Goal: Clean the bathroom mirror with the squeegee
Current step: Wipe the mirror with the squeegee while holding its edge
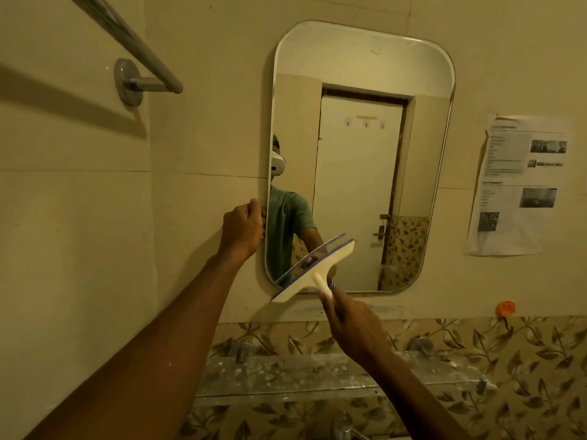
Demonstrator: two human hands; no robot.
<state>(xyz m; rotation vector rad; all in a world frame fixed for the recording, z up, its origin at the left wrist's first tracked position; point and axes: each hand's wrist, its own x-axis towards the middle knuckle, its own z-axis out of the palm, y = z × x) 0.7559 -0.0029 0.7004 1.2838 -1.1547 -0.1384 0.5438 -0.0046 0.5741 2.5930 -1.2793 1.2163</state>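
Observation:
A tall mirror (pixel 359 90) with rounded corners hangs on the cream tiled wall. My left hand (pixel 243 228) grips its left edge, low down. My right hand (pixel 355 325) is closed on the handle of a cream squeegee (pixel 313 273) with a purple rubber edge. The blade is tilted, its right end higher, and lies against the mirror's lower left corner; its left end reaches past the bottom rim. The glass reflects a door and part of a person in a green shirt.
A chrome towel bar (pixel 139 52) juts out at the upper left. A printed paper sheet (pixel 517 185) is stuck to the wall right of the mirror. Below it is an orange hook (pixel 505 308). A spotted glass shelf (pixel 286 373) runs under the mirror over leaf-patterned tiles.

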